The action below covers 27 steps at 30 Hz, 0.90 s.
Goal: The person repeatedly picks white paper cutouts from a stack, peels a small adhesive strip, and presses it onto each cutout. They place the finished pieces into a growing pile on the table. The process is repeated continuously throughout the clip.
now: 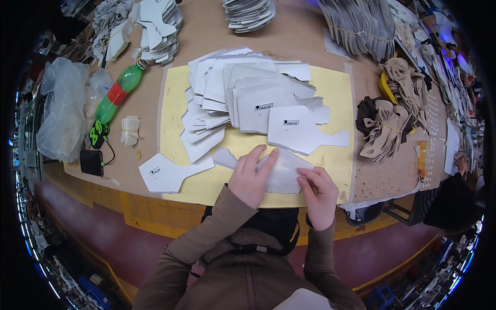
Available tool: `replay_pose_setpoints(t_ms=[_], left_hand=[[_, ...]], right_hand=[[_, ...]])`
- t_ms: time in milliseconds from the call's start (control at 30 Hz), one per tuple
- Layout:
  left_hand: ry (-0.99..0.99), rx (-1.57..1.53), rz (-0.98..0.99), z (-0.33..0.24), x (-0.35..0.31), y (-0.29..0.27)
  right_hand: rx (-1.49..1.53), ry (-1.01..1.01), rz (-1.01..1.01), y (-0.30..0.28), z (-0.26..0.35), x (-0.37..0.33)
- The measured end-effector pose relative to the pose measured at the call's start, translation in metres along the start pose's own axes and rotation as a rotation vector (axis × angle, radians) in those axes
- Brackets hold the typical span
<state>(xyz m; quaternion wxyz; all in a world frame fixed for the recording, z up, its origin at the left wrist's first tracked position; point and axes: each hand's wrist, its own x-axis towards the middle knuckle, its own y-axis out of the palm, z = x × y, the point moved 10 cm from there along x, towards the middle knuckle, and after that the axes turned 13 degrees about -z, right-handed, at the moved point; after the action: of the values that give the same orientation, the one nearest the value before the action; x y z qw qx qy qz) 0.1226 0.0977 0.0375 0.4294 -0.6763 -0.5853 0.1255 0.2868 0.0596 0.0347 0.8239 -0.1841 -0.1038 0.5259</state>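
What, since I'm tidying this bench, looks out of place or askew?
The white pieces sprawl at mixed angles on the yellow sheet, unlike the neater stack behind. The green bottle at left appears to lie on its side; no spill shows.

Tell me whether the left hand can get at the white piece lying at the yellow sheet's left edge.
Probably yes: nothing appears to stand between the left hand and the white piece, whose wide end lies uncovered. It would, though, have to come off the grey piece it touches.
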Motion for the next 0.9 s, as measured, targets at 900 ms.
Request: replay_pose_setpoints(t_ms=[900], left_hand=[[0.154, 0.020, 0.066, -0.012, -0.004, 0.005]], right_hand=[[-0.204, -0.003, -0.029, -0.004, 0.001, -0.006]])
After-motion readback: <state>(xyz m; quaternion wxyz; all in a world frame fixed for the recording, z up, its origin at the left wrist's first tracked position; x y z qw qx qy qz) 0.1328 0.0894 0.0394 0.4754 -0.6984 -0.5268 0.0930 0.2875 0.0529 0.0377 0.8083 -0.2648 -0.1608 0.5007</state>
